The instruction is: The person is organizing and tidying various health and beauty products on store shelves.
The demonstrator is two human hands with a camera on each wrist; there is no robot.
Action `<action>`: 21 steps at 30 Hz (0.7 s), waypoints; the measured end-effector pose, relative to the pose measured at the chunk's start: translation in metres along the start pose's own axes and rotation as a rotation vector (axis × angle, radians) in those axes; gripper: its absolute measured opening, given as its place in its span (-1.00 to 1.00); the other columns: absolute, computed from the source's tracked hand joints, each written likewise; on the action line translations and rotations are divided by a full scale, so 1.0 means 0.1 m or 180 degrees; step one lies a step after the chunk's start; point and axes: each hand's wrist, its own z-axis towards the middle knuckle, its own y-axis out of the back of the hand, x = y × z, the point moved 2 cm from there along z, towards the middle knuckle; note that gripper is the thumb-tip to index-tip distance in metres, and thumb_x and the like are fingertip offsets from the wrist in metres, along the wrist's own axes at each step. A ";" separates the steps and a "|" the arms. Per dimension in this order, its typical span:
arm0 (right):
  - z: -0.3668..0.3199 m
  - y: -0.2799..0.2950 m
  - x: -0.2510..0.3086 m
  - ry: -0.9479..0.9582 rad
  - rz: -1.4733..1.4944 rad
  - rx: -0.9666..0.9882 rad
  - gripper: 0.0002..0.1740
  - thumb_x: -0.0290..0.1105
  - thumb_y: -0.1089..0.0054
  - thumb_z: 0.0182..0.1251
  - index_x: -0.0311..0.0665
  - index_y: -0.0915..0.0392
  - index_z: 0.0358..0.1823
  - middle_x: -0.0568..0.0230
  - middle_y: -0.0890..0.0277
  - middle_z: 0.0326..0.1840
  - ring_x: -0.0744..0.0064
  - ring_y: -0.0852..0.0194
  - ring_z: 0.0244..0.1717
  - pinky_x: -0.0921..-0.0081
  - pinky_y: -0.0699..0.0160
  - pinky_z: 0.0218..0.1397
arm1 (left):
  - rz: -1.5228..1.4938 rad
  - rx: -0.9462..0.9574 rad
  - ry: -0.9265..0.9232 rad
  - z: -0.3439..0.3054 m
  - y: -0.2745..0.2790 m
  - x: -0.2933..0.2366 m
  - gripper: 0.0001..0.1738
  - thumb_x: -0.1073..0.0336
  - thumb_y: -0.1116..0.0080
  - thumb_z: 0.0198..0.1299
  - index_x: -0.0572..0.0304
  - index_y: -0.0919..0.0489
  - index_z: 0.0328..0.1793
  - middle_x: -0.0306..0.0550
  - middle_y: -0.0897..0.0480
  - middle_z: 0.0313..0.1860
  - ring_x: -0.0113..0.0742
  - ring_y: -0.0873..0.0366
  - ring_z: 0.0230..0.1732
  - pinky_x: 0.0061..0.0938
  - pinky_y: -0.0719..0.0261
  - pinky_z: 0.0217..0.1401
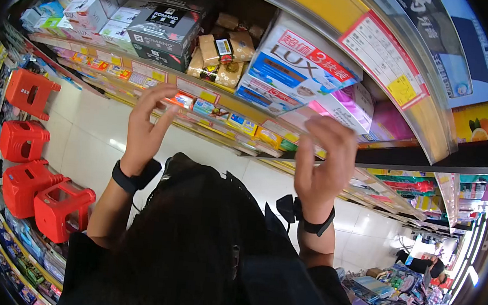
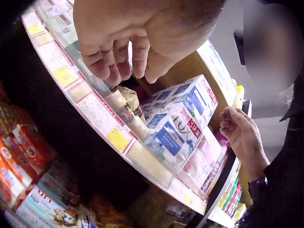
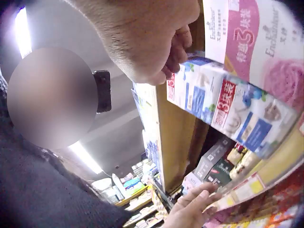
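Both hands are raised in front of a store shelf and hold nothing. In the head view the left hand [image 1: 147, 126] has its fingers loosely bent, below dark ROMANO boxes [image 1: 165, 29] and gold-wrapped packs [image 1: 220, 54]. The right hand [image 1: 327, 160], slightly blurred, is below blue-and-white LUX boxes [image 1: 286, 69] and a pink-and-white box [image 1: 352, 107]. From the left wrist view, the left hand [image 2: 137, 38] hangs over the gold packs [image 2: 126, 104], its fingers bent. Seen from the right wrist, the right hand [image 3: 147, 42] overlaps the edge of the LUX boxes [image 3: 247, 114].
Price labels [image 1: 386, 57] line the shelf edge. Red stools [image 1: 62, 209] stand on the pale tiled floor [image 1: 97, 139] at the left. Lower shelves hold colourful packs [image 1: 238, 123]. Another person [image 1: 428, 266] is at the far right, near piled goods [image 1: 383, 289].
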 end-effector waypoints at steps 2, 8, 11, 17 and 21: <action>-0.03 -0.18 0.05 -0.0019 0.0476 0.0342 -0.78 -0.55 -0.34 0.00 -0.27 -0.59 -0.27 0.16 -0.56 -0.23 0.16 -0.55 -0.25 0.38 -0.50 -0.22 | -0.0003 -0.0082 0.0137 0.02 0.06 -0.03 -0.74 0.43 -0.21 0.15 0.29 -0.58 -0.01 0.02 -0.59 0.03 -0.15 -0.51 0.07 -0.37 -0.44 0.09; -0.09 -0.61 0.30 -0.0182 0.0747 0.0813 -0.83 -0.57 -0.31 0.05 -0.30 -0.59 -0.29 0.16 -0.55 -0.25 0.17 -0.57 -0.26 0.38 -0.54 -0.23 | 0.0789 0.0289 -0.1355 0.65 0.34 -0.53 -0.72 0.45 -0.24 0.09 0.28 -0.59 -0.03 0.04 -0.59 0.01 -0.04 -0.47 0.12 -0.29 -0.40 0.17; -0.16 -0.82 0.42 -0.0348 0.0737 0.0909 -0.86 -0.58 -0.29 0.09 -0.31 -0.58 -0.29 0.14 -0.55 -0.27 0.16 -0.58 -0.27 0.37 -0.55 -0.22 | 0.1055 0.0527 -0.1991 1.04 0.33 -0.71 -0.69 0.38 -0.27 0.06 0.28 -0.58 -0.05 0.04 -0.58 -0.03 0.00 -0.47 0.08 -0.25 -0.41 0.16; -0.59 -1.10 0.57 -0.1038 0.0326 0.1088 -0.89 -0.52 -0.26 0.14 -0.29 -0.58 -0.28 0.16 -0.57 -0.26 0.14 -0.58 -0.25 0.39 -0.56 -0.21 | 0.1731 0.1518 -0.2254 1.53 0.00 -0.64 -0.57 0.12 -0.20 0.14 0.23 -0.57 0.05 0.10 -0.62 -0.11 0.10 -0.50 -0.03 -0.18 -0.41 0.11; -1.27 -1.16 0.59 -0.1684 0.0050 0.1091 -0.92 -0.46 -0.24 0.16 -0.24 -0.57 -0.31 0.18 -0.55 -0.27 0.10 -0.57 -0.29 0.32 -0.56 -0.25 | 0.2031 0.2496 -0.1898 1.69 -0.26 -0.47 -0.49 0.11 -0.24 0.06 0.28 -0.54 0.08 0.19 -0.62 -0.19 0.12 -0.55 -0.08 -0.15 -0.54 -0.07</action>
